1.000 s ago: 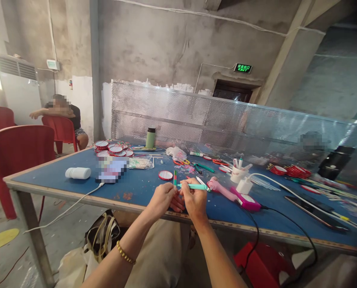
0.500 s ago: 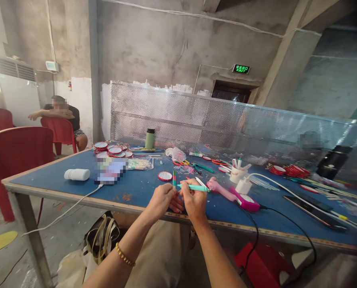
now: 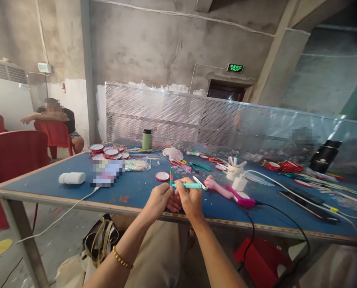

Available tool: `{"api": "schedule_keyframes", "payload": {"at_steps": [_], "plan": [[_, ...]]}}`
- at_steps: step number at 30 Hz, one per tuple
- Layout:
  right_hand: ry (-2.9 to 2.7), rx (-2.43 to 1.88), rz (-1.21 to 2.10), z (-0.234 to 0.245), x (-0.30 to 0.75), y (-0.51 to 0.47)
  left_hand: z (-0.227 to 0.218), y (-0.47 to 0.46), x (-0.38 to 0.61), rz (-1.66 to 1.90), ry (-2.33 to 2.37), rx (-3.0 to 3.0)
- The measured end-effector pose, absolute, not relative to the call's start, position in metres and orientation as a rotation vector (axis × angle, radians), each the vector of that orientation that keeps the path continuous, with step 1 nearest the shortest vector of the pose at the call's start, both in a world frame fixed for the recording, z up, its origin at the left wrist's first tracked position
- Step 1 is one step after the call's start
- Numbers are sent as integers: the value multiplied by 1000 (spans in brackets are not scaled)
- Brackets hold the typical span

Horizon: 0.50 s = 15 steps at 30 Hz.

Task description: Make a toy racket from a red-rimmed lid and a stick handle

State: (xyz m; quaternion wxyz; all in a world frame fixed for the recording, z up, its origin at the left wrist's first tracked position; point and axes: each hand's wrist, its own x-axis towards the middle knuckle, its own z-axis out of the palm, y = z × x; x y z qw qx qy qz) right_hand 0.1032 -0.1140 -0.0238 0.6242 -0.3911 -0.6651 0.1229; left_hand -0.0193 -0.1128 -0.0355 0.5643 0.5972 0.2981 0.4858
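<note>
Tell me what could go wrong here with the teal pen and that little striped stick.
1. The left hand pinches the striped stick right beside the teal pen in the right hand; a slip could jab a finger.
2. Both hands work over the table edge; a dropped stick would likely fall to the floor.
3. The black cable loops off that edge near the right forearm and might snag.

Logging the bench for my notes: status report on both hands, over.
Left hand pinches striped stick, upright. Right hand grips teal pen, end by the stick. Pink tool lies right of them, apart.
</note>
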Motion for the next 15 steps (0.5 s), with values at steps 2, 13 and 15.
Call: {"api": "schedule_keyframes", "payload": {"at_steps": [2, 13, 15], "plan": [[-1532, -899, 279, -24, 103, -114, -35, -113, -19, 1142, 709, 1407], [-1533, -886, 300, -22, 103, -115, -37, -110, -19, 1154, 702, 1413], [-1520, -885, 305, -22, 103, -115, -38, -110, -19, 1159, 696, 1412]]}}
